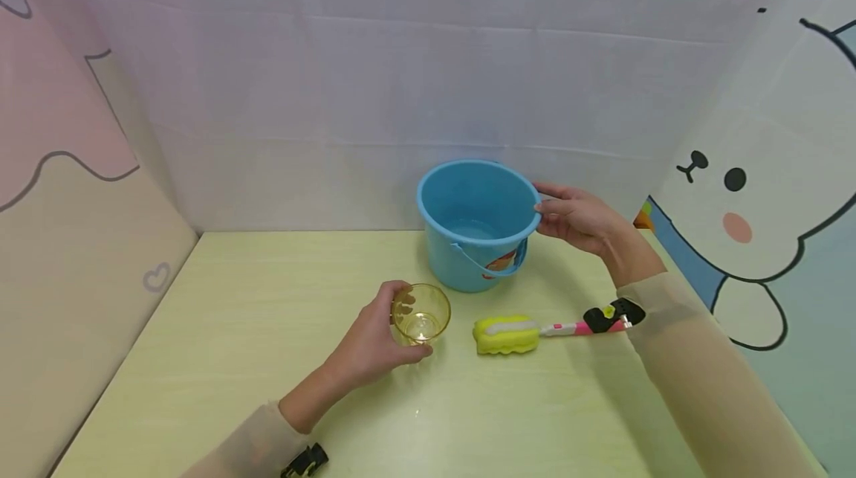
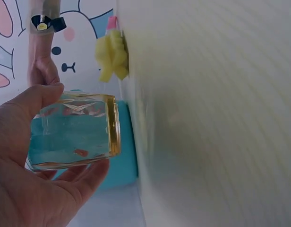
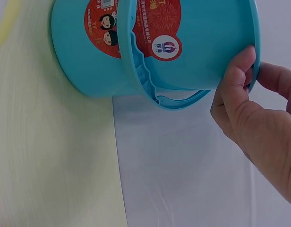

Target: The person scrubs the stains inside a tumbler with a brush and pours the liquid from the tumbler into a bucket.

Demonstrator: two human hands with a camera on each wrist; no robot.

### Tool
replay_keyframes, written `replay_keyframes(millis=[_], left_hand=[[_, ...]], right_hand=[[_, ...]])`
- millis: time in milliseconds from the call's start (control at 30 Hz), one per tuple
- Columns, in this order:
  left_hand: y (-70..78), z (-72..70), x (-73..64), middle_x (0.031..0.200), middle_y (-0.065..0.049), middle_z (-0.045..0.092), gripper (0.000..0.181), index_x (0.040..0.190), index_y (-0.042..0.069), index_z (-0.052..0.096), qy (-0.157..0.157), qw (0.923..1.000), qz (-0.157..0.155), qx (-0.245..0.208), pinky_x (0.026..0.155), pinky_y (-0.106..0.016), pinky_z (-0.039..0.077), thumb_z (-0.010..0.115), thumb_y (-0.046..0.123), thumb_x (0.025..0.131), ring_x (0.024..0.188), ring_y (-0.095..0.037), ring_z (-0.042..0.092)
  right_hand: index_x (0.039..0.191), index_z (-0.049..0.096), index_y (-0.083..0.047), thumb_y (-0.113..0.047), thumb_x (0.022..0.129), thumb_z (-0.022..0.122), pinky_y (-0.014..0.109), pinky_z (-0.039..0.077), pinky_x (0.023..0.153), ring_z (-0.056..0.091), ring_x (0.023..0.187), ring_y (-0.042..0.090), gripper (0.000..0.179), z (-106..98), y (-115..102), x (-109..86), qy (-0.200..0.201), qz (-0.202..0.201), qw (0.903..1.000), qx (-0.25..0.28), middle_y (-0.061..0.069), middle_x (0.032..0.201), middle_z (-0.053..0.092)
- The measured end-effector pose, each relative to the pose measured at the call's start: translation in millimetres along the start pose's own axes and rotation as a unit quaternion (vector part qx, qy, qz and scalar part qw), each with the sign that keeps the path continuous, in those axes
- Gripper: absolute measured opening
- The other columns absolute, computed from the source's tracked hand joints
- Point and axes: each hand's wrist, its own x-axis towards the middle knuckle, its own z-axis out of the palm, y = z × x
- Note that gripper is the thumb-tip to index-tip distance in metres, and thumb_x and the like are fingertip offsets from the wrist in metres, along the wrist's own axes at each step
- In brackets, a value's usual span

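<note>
My left hand (image 1: 368,340) grips a clear amber-tinted glass cup (image 1: 423,318) round its side, thumb on the near side and fingers on the far side. In the left wrist view the glass (image 2: 74,132) shows faceted walls and a thick amber base. At the back of the table a blue plastic bucket (image 1: 468,266) stands upright, its handle hanging down at the front right. My right hand (image 1: 578,218) pinches the bucket's rim at the right. The right wrist view shows thumb and fingers on either side of that rim, and a red sticker (image 3: 164,28) on the bucket wall.
A yellow sponge brush (image 1: 506,335) with a pink and white handle lies in front of the bucket, below my right forearm. The pale wooden table (image 1: 267,299) meets a white cloth wall (image 1: 301,128) behind. Cartoon-printed cloths hang at both sides.
</note>
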Motion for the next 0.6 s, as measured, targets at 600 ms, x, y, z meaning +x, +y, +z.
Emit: replay_keyframes(millis=[600], left_hand=[[2.4,20.4,-11.9,0.129,-0.010,0.064,0.091,0.140,0.008,0.045,-0.091,0.9945,0.044,0.026,0.098,-0.041,0.054,0.100,0.027,0.071,0.115,-0.023,0.064]], right_hand=[[0.170,0.017,-0.005,-0.003,0.111,0.054,0.029,0.061,0.087,0.074,0.092,0.015,0.070,0.7,-1.4,1.0,0.009,0.013,0.9998,0.011,0.010,0.118,0.071]])
